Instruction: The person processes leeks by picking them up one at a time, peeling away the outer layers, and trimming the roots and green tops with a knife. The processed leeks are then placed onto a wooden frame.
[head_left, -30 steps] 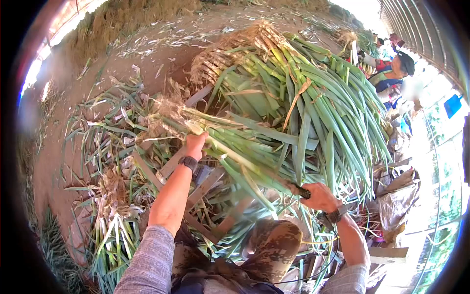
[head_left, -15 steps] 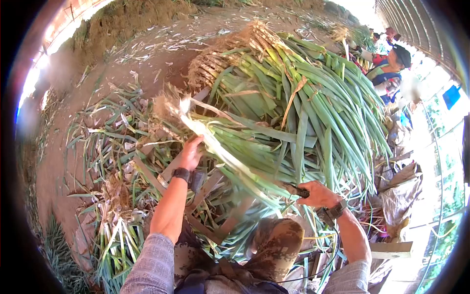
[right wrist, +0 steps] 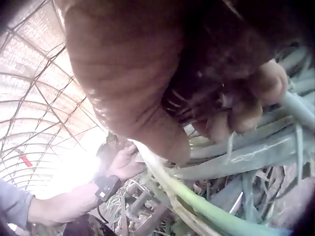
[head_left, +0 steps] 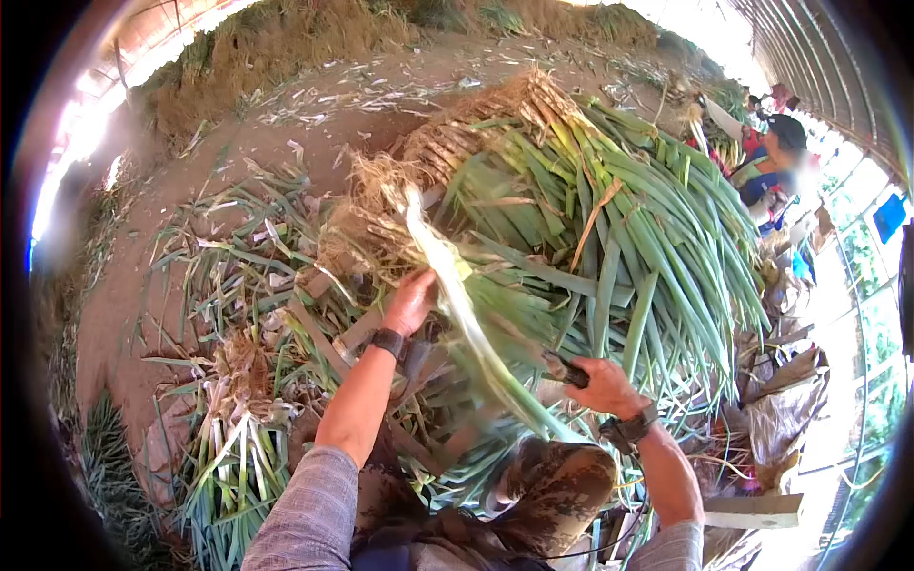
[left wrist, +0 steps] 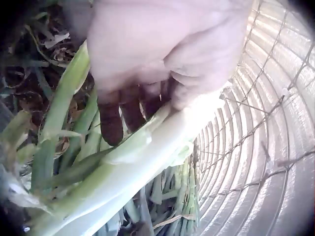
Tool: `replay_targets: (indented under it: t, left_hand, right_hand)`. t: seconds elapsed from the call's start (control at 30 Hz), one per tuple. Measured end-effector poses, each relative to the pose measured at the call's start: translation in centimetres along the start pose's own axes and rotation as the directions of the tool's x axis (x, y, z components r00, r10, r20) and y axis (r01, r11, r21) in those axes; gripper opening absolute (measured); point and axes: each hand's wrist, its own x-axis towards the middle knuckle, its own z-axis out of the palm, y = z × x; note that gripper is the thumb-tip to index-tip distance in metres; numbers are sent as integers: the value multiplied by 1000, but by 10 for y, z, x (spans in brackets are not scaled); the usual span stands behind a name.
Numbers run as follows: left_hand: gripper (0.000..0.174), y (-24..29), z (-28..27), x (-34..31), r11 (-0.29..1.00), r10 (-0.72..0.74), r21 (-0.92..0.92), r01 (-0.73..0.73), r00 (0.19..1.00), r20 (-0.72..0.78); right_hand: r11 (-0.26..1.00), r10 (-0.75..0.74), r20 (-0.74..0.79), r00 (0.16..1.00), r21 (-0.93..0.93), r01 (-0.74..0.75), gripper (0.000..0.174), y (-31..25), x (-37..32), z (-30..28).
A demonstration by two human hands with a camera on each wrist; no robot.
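My left hand [head_left: 411, 303] grips a leek [head_left: 465, 309] by its pale shank. Its shaggy roots [head_left: 386, 176] point up and away, and its green leaves slant down toward my knee. In the left wrist view the thumb and curled fingers hold the white shank [left wrist: 167, 140]. My right hand [head_left: 609, 388] grips a short dark-handled tool [head_left: 568, 371] to the right of the leek; what kind of tool, I cannot tell. In the right wrist view that hand's curled fingers [right wrist: 246, 115] show close above green leaves [right wrist: 241, 155].
A large heap of leeks [head_left: 657, 247] lies ahead and to the right, roots at the far end. Stripped leaves [head_left: 248, 257] litter the ground at left, by a leek bundle [head_left: 238, 457]. Another person [head_left: 781, 143] is at far right, beyond crumpled sheeting [head_left: 781, 409] and a wooden board [head_left: 757, 511].
The leek in my left hand has swung more upright and come away from the leaves behind it. The tool in my right hand now stands clear of the leek.
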Motion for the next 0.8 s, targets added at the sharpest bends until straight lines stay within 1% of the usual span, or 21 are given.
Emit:
replay_targets:
  t: [0.03,0.1,0.13,0.17,0.2,0.23,0.27,0.3,0.33,0.37,0.43,0.47,0.5,0.57,0.6,0.63,0.7,0.73,0.8]
  left_hand:
    - [15,-4,-2,1,1000,3,21,-3,1000,-8]
    - [13,-12,-7,3,998,9,63,-7,1000,-25]
    - [19,-9,-3,1,995,14,104,-9,999,-45]
    - [24,-5,0,-2,994,9,114,-1,997,-71]
    - [28,0,5,-5,992,4,123,8,995,-97]
    - [28,5,8,-7,993,14,121,-3,995,-95]
    - [30,9,11,-10,989,5,147,14,991,-131]
    - [32,14,14,-14,984,-6,173,36,986,-169]
    - [34,17,21,-19,979,3,201,38,979,-204]
    - [34,19,22,-21,979,6,201,36,979,-205]
    - [35,17,18,-20,964,23,265,28,982,-187]
    - [35,13,13,-16,967,13,254,27,988,-154]
    - [35,11,10,-14,967,14,255,26,988,-154]
    - [29,6,3,-14,979,57,203,-19,982,-181]
    - [32,8,2,-16,983,52,184,-16,980,-194]
    - [32,10,2,-16,983,54,183,-18,980,-193]
    - [31,10,-3,-14,988,10,151,19,982,-186]
    - [31,7,-8,-10,988,7,153,22,982,-187]
    - [31,5,-13,-5,993,52,113,-39,992,-117]
  right_hand:
    - [1000,-8,-7,1000,-6,8,33,-11,8,2]
    - [1000,-11,-69,998,-21,10,29,-28,23,8]
    - [996,-44,-118,992,-76,35,26,-29,33,16]
    - [996,-52,-123,991,-83,42,26,-29,42,24]
    - [995,-65,-184,981,-83,50,26,-33,50,29]
    - [995,-78,-243,967,-83,60,25,-37,57,33]
    - [994,-93,-251,964,-74,77,31,-39,62,36]
    - [994,-99,-251,963,-76,82,31,-43,67,37]
    - [997,-48,-201,978,-72,35,31,-46,75,39]
    - [997,3,-151,988,-72,-14,30,-47,81,40]
    - [998,28,-165,986,-50,-37,31,-52,89,41]
    - [999,6,-161,987,-34,-12,33,-53,93,42]
    - [1000,-13,-154,988,-17,11,34,-55,94,42]
    - [1000,-5,-127,992,2,5,37,-58,94,41]
    - [1000,1,-104,995,16,1,41,-58,95,40]
    - [1000,-1,-105,994,14,3,41,-60,95,39]
    - [997,23,-163,986,72,-12,43,-63,95,41]
    - [997,26,-162,986,75,-14,43,-60,96,45]
    - [989,46,-2,999,139,-45,46,-53,97,52]
